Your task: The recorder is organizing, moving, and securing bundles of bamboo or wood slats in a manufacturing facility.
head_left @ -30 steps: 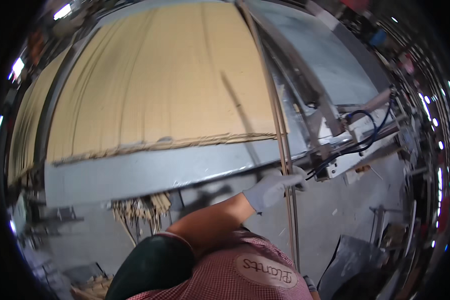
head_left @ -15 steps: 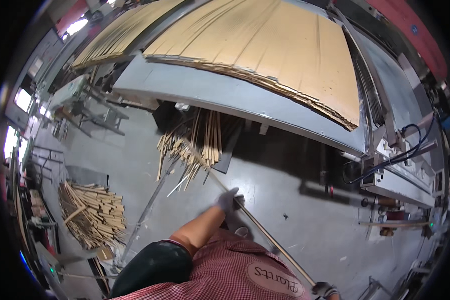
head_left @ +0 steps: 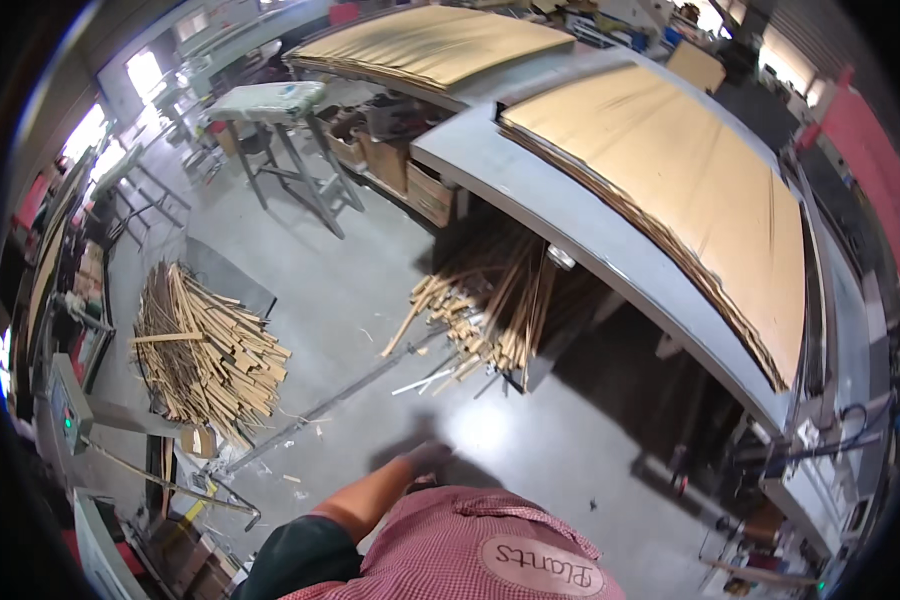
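My left hand (head_left: 430, 457), in a grey glove, is low in front of my red checked apron (head_left: 470, 530). Its fingers are blurred, and I cannot make out anything in them. Out of view is my right hand. Beyond the left hand, a pile of thin cardboard strips (head_left: 515, 335) spills from under the grey machine table (head_left: 570, 215). A second heap of cardboard strips (head_left: 215, 355) lies on the floor to the left. On the table rests a stack of brown cardboard sheets (head_left: 680, 180).
A metal-legged stand (head_left: 280, 160) is at the far left, near cardboard boxes (head_left: 420, 190) under the table. A dark seam (head_left: 330, 400) crosses the grey floor between the heaps. At the right are the machine's rail and cables (head_left: 850, 430). A scale-like device (head_left: 70, 410) stands at near left.
My view has swung left, shifting the table and strips rightward. The long pole both hands held earlier no longer shows, and the right hand has left the view.
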A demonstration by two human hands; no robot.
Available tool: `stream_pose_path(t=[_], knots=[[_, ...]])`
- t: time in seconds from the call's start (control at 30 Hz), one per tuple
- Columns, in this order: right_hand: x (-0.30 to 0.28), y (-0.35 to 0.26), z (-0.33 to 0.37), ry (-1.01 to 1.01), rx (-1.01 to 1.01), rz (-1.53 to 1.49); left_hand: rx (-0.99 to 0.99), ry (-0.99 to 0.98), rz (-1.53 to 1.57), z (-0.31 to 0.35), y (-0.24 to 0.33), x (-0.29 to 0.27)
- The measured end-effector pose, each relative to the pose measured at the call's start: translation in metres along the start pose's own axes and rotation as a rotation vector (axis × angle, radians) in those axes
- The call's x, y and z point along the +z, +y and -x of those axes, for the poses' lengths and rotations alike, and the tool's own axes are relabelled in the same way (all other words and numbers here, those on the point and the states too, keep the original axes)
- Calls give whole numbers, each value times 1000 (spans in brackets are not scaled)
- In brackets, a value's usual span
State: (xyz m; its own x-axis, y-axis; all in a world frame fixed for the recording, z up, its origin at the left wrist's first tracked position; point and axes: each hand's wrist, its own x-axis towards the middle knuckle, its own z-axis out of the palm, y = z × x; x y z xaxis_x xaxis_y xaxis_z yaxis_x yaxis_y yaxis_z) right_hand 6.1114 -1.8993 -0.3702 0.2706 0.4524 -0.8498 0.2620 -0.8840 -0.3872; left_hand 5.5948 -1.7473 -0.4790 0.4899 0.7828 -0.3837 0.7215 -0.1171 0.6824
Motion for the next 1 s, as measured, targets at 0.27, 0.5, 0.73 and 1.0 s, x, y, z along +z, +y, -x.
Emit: stream_pose_path(t=[0.27, 0.5, 0.73, 1.0], knots=[[84, -139, 31, 64, -167, 57, -547, -48, 285, 195, -117, 21], [105, -168, 45, 105, -196, 69, -808, -732, 752, 266, -129, 97], [104, -160, 47, 136, -134, 55, -948, -225, 745, 256, -84, 43], [89, -148, 46, 133, -79, 21, -998, 17, 708, 259, -63, 40]])
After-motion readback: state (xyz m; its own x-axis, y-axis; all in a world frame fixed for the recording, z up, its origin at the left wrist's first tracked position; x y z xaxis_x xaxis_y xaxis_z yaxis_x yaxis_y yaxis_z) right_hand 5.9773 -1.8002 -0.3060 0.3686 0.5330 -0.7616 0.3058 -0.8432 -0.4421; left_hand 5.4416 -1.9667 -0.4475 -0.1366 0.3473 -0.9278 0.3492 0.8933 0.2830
